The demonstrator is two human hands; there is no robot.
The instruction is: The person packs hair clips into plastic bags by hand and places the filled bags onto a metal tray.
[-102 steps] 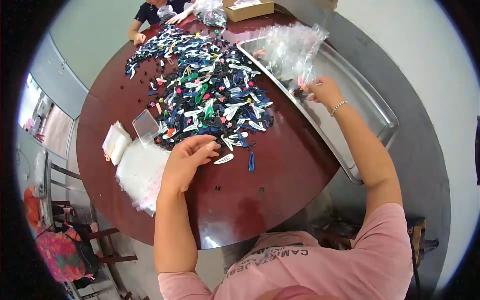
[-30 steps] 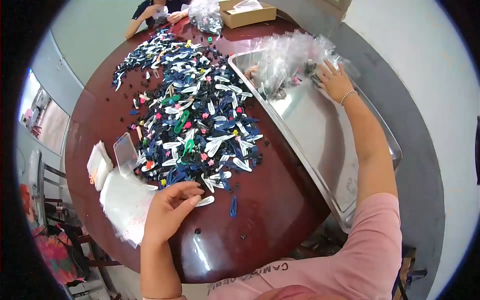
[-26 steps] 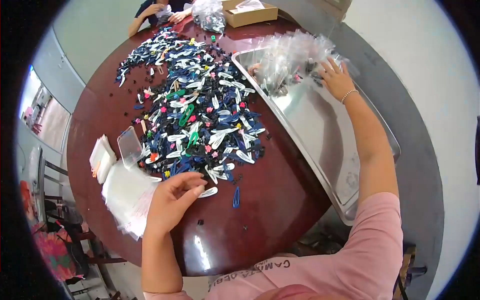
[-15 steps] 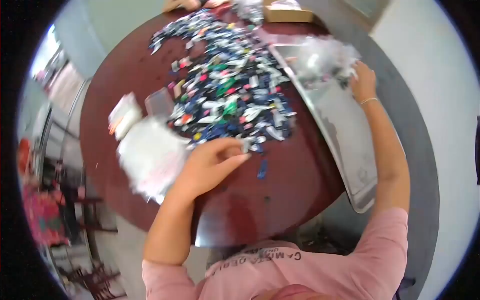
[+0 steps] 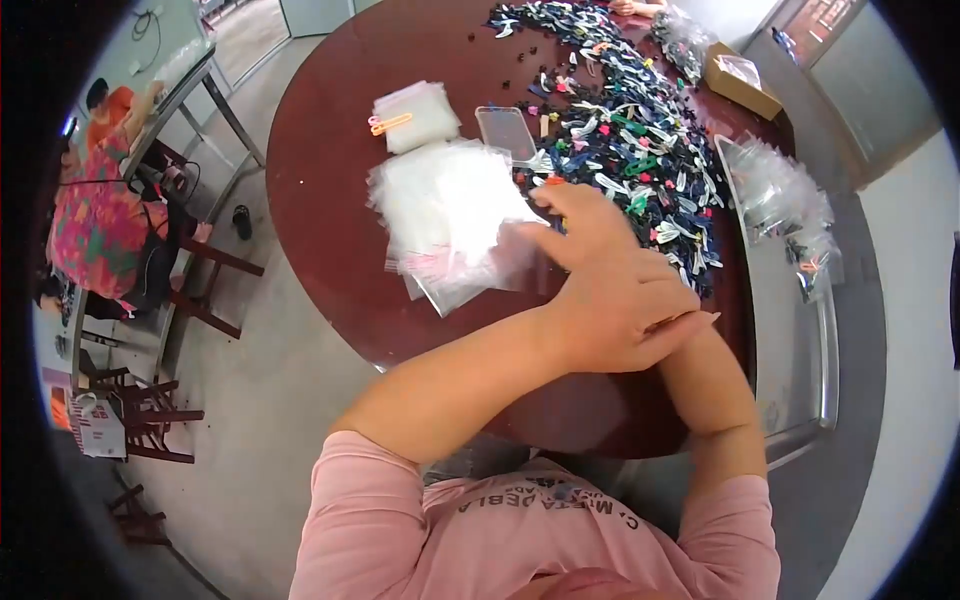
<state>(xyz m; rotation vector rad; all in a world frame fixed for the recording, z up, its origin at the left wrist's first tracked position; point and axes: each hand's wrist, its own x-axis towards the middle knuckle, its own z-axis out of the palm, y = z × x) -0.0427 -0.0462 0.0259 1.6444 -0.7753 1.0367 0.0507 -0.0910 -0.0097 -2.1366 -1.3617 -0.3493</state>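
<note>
Grey concrete floor [image 5: 260,430] and a glossy dark-red counter [image 5: 320,200] with a curved edge fill the head view. Loose clear bags [image 5: 440,210] lie fanned in a flat stack left of the counter's middle, their pink-marked ends pointing to its near left edge; they overlap too much to tell one long axis. Above them sits a bundle of bags [image 5: 430,110] with an orange clip [image 5: 390,123], its long axis roughly crosswise, on the left side. Beside it is a clear case [image 5: 505,135]. The right hand [image 5: 590,225] reaches to the stack's right side, thumb and fingers spread apart; contact is unclear. Over its wrist lies the left hand [image 5: 625,310], fingers bent; whether they grip cannot be told. Hair clips [image 5: 640,170] stretch from the counter's far edge; a metal tray [image 5: 795,340] holding filled bags [image 5: 780,190] lines its right edge.
</note>
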